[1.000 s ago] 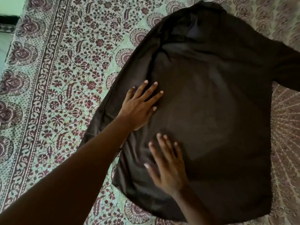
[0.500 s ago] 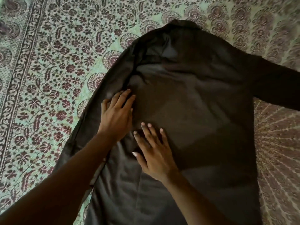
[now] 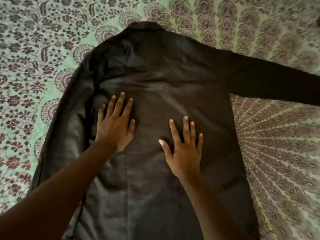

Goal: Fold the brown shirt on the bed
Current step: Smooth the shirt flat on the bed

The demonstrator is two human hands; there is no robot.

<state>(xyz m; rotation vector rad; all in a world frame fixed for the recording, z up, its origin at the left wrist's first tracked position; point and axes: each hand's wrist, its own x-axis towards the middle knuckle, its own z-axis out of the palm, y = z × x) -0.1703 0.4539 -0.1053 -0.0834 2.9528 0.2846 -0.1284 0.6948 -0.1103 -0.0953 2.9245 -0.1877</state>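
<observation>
Lying flat and face down across the middle of the bed, the dark brown long-sleeved cloth shirt (image 3: 173, 84) has its collar (image 3: 145, 25) at the far end and its hem running out of view at the near edge. Its right sleeve (image 3: 277, 84) stretches straight out to the right over the bedspread and leaves the view at the right edge. Its left sleeve (image 3: 57, 122) is folded down along the left side of the body, running from the shoulder toward the near left.

Both bare hands rest palm down on the back of the shirt, near its middle. The left hand (image 3: 114, 125) lies just right of the folded sleeve's inner edge, with the fingers (image 3: 119, 104) spread a little and pointing away toward the collar. The right hand (image 3: 185, 149) lies to the right of it and slightly nearer, apart from the left hand, with its fingers (image 3: 186, 129) fanned open and the thumb out to the left. Neither hand pinches or gathers any cloth; both press flat. The two bare forearms come in from the near edge.

Soft creases cross the fabric between the shoulders, and a straight seam runs down the middle of the back toward the near edge.

Under the shirt is a pale green cotton bedspread printed with maroon flowers and paisley rings (image 3: 34, 49), with a sunburst pattern at the right.
</observation>
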